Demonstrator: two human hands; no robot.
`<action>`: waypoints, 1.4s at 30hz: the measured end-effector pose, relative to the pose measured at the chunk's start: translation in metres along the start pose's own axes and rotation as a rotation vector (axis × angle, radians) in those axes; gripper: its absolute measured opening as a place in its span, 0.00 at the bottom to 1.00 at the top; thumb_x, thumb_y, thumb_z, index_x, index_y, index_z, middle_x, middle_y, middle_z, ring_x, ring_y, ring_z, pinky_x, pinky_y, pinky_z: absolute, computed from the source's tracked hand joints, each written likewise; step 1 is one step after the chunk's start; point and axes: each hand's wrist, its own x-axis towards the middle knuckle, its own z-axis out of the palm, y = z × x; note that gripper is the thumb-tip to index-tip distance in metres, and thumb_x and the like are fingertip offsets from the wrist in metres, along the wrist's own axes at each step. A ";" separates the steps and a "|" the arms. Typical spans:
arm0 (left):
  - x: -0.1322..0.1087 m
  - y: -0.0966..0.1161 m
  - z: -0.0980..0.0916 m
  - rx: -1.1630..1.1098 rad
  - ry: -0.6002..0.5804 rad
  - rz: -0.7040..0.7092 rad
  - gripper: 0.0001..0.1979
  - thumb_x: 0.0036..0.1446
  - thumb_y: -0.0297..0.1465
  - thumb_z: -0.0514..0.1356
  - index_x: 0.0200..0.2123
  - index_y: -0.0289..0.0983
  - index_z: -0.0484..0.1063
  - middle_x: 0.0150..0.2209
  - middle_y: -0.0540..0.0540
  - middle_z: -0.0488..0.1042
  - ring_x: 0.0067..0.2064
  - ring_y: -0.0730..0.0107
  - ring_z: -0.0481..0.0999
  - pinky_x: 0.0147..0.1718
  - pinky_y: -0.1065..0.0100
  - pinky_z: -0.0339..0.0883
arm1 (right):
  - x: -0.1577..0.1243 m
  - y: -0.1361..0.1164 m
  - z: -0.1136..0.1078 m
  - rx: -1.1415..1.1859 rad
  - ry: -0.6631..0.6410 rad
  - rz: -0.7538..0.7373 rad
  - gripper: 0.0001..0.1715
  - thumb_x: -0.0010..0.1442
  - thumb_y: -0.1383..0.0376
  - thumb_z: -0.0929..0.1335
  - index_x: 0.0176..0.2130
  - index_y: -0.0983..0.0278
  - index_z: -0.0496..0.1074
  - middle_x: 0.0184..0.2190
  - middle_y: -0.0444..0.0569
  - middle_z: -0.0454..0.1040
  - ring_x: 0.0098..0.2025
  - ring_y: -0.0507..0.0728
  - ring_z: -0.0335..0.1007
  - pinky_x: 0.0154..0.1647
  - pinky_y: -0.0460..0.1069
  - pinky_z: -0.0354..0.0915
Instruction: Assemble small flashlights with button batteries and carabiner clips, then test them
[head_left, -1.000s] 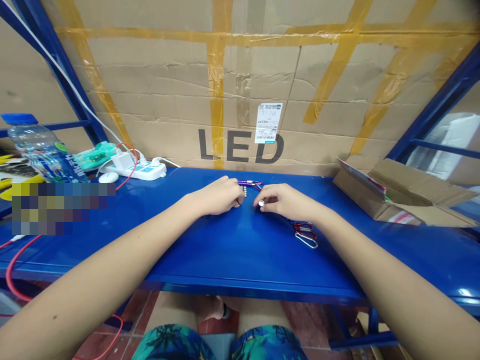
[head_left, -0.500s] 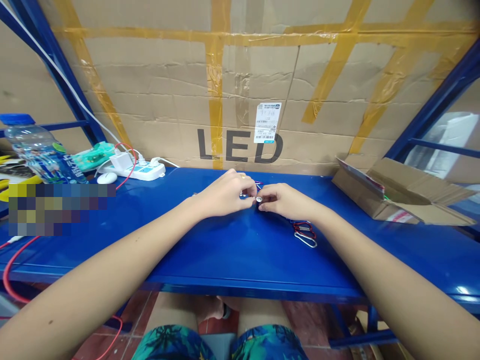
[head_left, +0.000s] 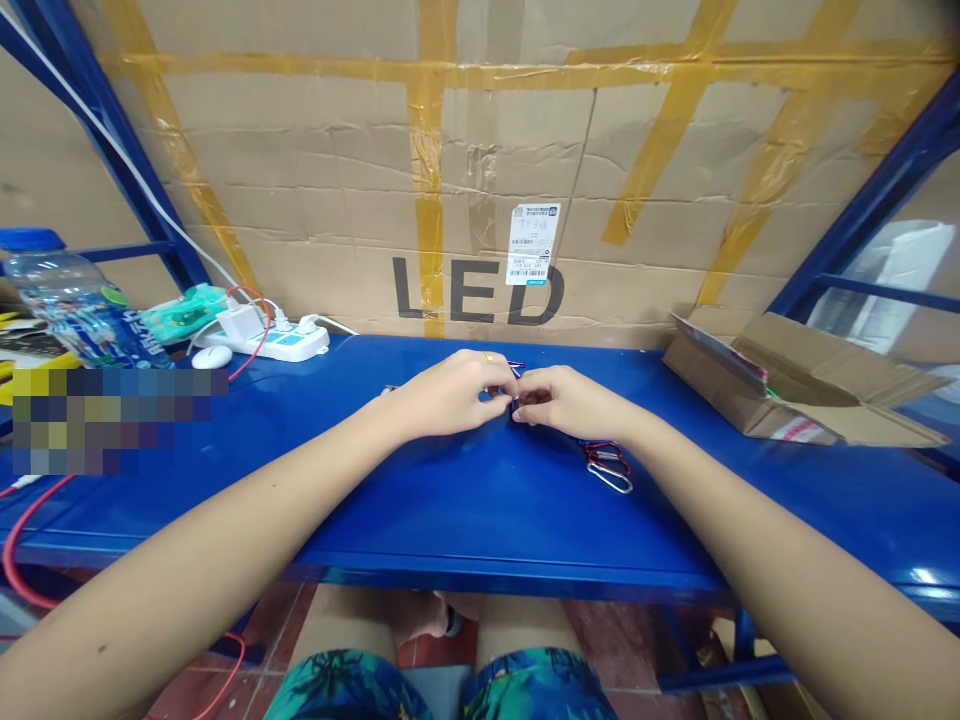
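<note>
left hand (head_left: 450, 395): my fingers narrow, pinching the part (head_left: 513, 402).
right hand (head_left: 570, 400): fingers narrow on the same part, tips meeting my left.
part: mid surface (head_left: 450, 500), mostly hidden between fingertips.
carabiners (head_left: 609, 467): lying just near-right of my right hand.

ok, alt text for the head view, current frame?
Over a blue shelf, the left hand and right hand meet at the fingertips, pinching a small part too tiny to identify. Carabiners lie beside the right wrist; a taped cardboard box marked LED stands behind.
</note>
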 end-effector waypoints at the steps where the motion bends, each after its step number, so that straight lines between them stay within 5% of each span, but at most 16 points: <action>1: 0.000 0.000 0.000 -0.001 -0.001 -0.006 0.08 0.60 0.25 0.57 0.37 0.36 0.77 0.38 0.46 0.78 0.41 0.67 0.75 0.43 0.64 0.67 | 0.000 0.001 0.000 0.005 -0.002 0.000 0.04 0.55 0.65 0.67 0.32 0.64 0.73 0.28 0.43 0.73 0.33 0.54 0.67 0.35 0.48 0.60; 11: 0.002 -0.003 0.005 0.041 0.047 -0.143 0.05 0.58 0.32 0.61 0.37 0.37 0.74 0.34 0.49 0.77 0.36 0.67 0.74 0.40 0.63 0.65 | -0.002 -0.010 -0.002 0.017 0.073 -0.042 0.12 0.58 0.62 0.68 0.26 0.65 0.72 0.26 0.43 0.70 0.30 0.53 0.64 0.33 0.48 0.59; 21: 0.007 -0.014 -0.006 -0.444 0.471 -0.380 0.01 0.57 0.26 0.58 0.34 0.36 0.69 0.34 0.47 0.79 0.39 0.70 0.78 0.43 0.65 0.70 | 0.003 -0.006 0.000 -0.078 0.340 0.014 0.12 0.59 0.63 0.70 0.42 0.64 0.80 0.35 0.49 0.80 0.35 0.56 0.73 0.39 0.50 0.65; 27: 0.006 -0.036 -0.008 -0.610 0.653 -0.469 0.03 0.58 0.23 0.57 0.35 0.35 0.68 0.31 0.46 0.77 0.35 0.71 0.78 0.39 0.65 0.74 | 0.022 -0.026 0.019 -0.298 0.202 -0.105 0.09 0.61 0.69 0.68 0.37 0.63 0.80 0.37 0.50 0.80 0.39 0.56 0.74 0.43 0.50 0.66; 35: 0.004 -0.050 -0.008 -0.782 0.729 -0.523 0.04 0.62 0.24 0.55 0.40 0.37 0.66 0.32 0.49 0.72 0.33 0.72 0.77 0.28 0.69 0.76 | 0.069 -0.051 0.047 -0.622 -0.010 -0.015 0.11 0.61 0.70 0.67 0.37 0.66 0.80 0.38 0.58 0.80 0.42 0.62 0.75 0.37 0.50 0.64; 39: 0.003 -0.051 -0.008 -0.793 0.723 -0.523 0.05 0.61 0.23 0.56 0.40 0.36 0.66 0.31 0.49 0.71 0.33 0.72 0.77 0.26 0.70 0.76 | 0.070 -0.048 0.042 -0.546 -0.060 -0.010 0.11 0.57 0.75 0.67 0.33 0.66 0.80 0.34 0.55 0.80 0.39 0.60 0.75 0.34 0.49 0.63; 42: 0.003 -0.048 -0.007 -0.779 0.684 -0.527 0.04 0.59 0.22 0.59 0.38 0.35 0.68 0.32 0.48 0.72 0.34 0.71 0.77 0.26 0.70 0.76 | 0.049 -0.039 0.023 -0.378 0.041 -0.025 0.09 0.58 0.73 0.68 0.31 0.65 0.78 0.32 0.52 0.80 0.35 0.56 0.74 0.37 0.49 0.64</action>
